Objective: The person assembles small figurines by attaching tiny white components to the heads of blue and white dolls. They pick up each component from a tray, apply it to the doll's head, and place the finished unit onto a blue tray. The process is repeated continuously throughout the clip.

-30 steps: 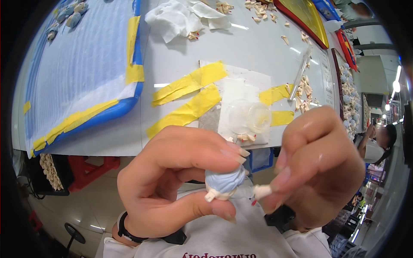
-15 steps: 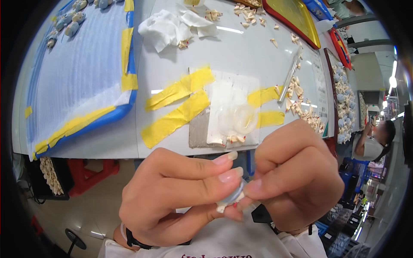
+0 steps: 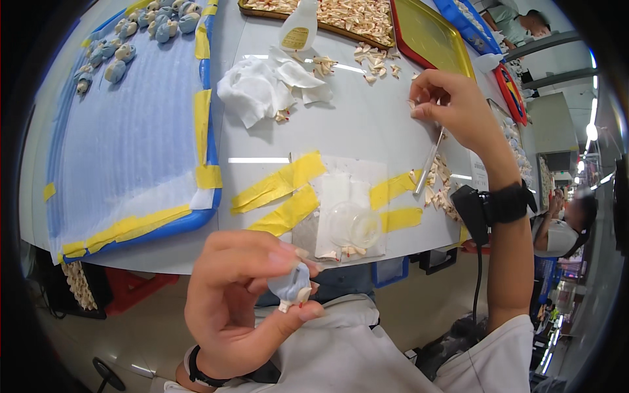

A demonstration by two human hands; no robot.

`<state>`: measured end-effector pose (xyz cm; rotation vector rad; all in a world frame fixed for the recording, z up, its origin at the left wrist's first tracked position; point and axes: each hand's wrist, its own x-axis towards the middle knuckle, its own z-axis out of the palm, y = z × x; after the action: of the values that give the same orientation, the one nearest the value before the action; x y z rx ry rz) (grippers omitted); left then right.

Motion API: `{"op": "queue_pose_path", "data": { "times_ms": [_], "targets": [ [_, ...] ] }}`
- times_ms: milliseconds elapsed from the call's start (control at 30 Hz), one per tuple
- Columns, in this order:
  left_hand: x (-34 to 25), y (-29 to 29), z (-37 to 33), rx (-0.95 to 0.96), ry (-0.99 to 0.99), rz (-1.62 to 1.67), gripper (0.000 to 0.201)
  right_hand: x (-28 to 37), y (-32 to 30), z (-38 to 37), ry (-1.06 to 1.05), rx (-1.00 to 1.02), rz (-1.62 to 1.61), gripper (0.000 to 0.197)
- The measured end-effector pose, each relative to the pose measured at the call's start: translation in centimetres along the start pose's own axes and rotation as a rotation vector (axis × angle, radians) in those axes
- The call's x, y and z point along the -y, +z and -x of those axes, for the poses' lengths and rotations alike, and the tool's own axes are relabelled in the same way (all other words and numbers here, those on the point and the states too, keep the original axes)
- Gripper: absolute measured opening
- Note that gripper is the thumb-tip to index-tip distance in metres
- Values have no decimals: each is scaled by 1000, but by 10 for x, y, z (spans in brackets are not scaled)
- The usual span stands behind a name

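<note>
My left hand [image 3: 239, 298] is closed around a small light-blue and white figurine [image 3: 288, 286] with a touch of red at its lower side. It is held up in front of my body, near the table's front edge. My right hand [image 3: 449, 105] reaches over the right part of the table, thumb and fingers drawn together in a pinch. A small cream piece [image 3: 412, 103] shows at its fingertips, partly covered. Below that hand lies a clear rod [image 3: 429, 160], beside a heap of similar cream, red-tipped pieces [image 3: 438, 183].
A blue tray [image 3: 131, 237], lined and taped, bears several blue figurines [image 3: 114, 71]. Crumpled white tissue [image 3: 252, 92], a white bottle [image 3: 299, 29], a tray of cream pieces [image 3: 242, 8] and a yellow tray [image 3: 429, 33] stand farther back. Clear round dishes [image 3: 363, 229] rest on a taped pad.
My right hand has left the figurine and moved up and forward to the loose pieces. My left hand keeps the figurine, now slightly farther left. The view has shifted, showing more of the table's far side.
</note>
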<state>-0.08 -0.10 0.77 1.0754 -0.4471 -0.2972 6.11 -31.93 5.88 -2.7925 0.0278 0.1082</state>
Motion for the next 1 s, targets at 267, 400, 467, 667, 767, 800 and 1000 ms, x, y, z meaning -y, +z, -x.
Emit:
{"op": "queue_pose_path", "data": {
  "times_ms": [267, 400, 467, 667, 767, 800, 1000],
  "targets": [
    [-7, -8, -5, 75, -14, -164, 39, 5, -12, 24, -71, -97, -192, 12],
    [-5, -11, -1, 51, -32, -103, 39, 44, -10, 74, 41, -360, -591, 7],
    [-7, -10, -3, 37, -56, -60, 38, 60, -8, 99, 159, -462, -613, 8],
    [-7, -8, 0, 107, -63, -83, 39, 51, 11, 150, 241, -546, -352, 15],
    [-4, -8, 0, 111, -91, -15, 41, 48, 14, 165, 267, -526, -775, 16],
    [-2, -8, 0, 105, -97, 34, 41, 44, 12, 169, 217, -515, -898, 20],
    [0, -3, 3, 23, -136, 159, 40, 59, 19, 164, 229, -568, -912, 22]
  ]
}}
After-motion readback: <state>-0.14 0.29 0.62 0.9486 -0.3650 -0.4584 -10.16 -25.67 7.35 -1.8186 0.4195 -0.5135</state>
